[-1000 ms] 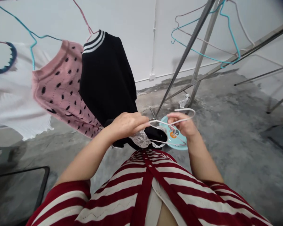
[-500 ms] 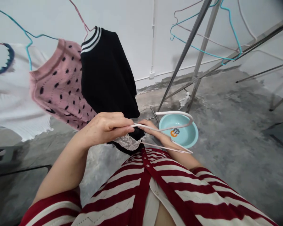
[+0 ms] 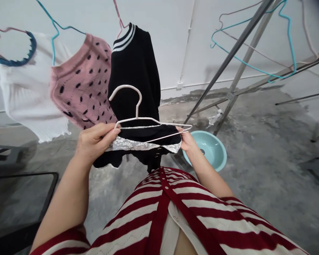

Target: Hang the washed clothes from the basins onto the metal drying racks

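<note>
In front of my waist is a black garment (image 3: 146,134) with a white lace edge (image 3: 131,144). A pale pink clothes hanger (image 3: 137,109) lies partly inside its opening, hook upward and curving to the left. My left hand (image 3: 97,140) is closed on the garment's left edge, against the hanger's left shoulder. Over on the right, my right hand (image 3: 186,139) pinches the opposite edge of the garment beside the hanger's right end, which pokes out past the cloth. Some fingers of both hands are hidden by the fabric.
A black garment with a striped band (image 3: 142,67), a pink spotted garment (image 3: 82,78) and a white top (image 3: 34,102) hang ahead and left. At right stand a metal rack (image 3: 236,76) with blue hangers (image 3: 292,42) and a light blue basin (image 3: 220,156) on the floor.
The hanger has turned from pointing right to hook-up and now sits within the garment's opening. My hands have moved apart, spreading the lace edge between them. The view has shifted left.
</note>
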The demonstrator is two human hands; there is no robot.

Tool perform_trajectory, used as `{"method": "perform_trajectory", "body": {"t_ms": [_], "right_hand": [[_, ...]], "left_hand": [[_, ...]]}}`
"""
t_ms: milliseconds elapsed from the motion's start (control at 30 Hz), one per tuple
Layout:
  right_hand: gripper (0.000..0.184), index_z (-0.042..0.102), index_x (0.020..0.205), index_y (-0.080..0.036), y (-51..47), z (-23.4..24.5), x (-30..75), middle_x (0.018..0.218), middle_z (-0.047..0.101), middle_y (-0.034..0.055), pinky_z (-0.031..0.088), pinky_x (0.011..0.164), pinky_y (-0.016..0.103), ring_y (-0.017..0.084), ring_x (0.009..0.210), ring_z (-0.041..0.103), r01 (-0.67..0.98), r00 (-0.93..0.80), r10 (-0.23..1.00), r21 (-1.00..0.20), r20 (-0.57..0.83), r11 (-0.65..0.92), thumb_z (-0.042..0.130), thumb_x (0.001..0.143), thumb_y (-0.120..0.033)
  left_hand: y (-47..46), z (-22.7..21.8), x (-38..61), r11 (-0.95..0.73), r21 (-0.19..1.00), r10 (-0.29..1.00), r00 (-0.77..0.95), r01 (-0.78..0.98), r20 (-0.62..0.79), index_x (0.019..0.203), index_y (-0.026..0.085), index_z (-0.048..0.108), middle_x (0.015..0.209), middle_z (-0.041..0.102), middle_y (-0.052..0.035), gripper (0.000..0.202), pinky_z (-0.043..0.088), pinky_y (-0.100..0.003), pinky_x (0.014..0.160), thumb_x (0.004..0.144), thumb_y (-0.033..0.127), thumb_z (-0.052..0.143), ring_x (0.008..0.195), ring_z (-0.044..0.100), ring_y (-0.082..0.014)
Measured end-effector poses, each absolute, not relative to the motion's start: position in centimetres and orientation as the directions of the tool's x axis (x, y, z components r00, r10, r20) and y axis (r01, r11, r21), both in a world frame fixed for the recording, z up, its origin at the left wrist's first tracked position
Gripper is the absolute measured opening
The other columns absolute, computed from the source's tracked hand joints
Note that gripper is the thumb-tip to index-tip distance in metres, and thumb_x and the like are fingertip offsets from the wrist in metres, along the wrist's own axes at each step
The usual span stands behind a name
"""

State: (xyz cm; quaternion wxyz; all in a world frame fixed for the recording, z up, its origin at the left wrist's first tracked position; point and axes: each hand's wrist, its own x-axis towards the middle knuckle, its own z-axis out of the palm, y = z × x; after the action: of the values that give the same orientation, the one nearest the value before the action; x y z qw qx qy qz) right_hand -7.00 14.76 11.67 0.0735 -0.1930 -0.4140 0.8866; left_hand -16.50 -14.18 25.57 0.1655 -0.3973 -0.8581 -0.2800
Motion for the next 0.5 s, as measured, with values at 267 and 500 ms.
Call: {"method": "perform_trajectory", "body": {"t_ms": [267, 500], "right_hand": [[0.024, 0.049, 0.066, -0.02, 17.1, 13.7, -4.3, 0.054, 0.051, -0.0055, 0.04, 0.049, 0.024, 0.009, 0.048, 0.047, -0.052, -0.856, 0.473, -0.874, -0.21, -0.483, 0.069, 0.059, -0.032], [0.027, 0.048, 0.068, -0.02, 16.8, 13.6, -3.5, 0.054, 0.047, -0.0066, 0.034, 0.048, 0.022, 0.008, 0.047, 0.042, -0.052, -0.765, 0.628, -0.96, -0.139, -0.275, 0.065, 0.063, -0.041]], "left_hand": [[-14.2, 24.6, -16.8, 0.443, 0.226, 0.634, -0.481, 0.868, 0.605, 0.094, 0.02, 0.068, 0.071, 0.068, -0.0007, 0.022, 0.047, -0.022, 0.062, 0.088, 0.034, 0.053, 0.062, 0.059, -0.0111], [-13.0, 24.2, -15.6, 0.424, 0.224, 0.739, -0.478, 0.878, 0.475, 0.104, 0.022, 0.063, 0.102, 0.072, -0.0019, 0.032, 0.051, -0.022, 0.077, 0.093, 0.036, 0.037, 0.086, 0.067, -0.014]]}}
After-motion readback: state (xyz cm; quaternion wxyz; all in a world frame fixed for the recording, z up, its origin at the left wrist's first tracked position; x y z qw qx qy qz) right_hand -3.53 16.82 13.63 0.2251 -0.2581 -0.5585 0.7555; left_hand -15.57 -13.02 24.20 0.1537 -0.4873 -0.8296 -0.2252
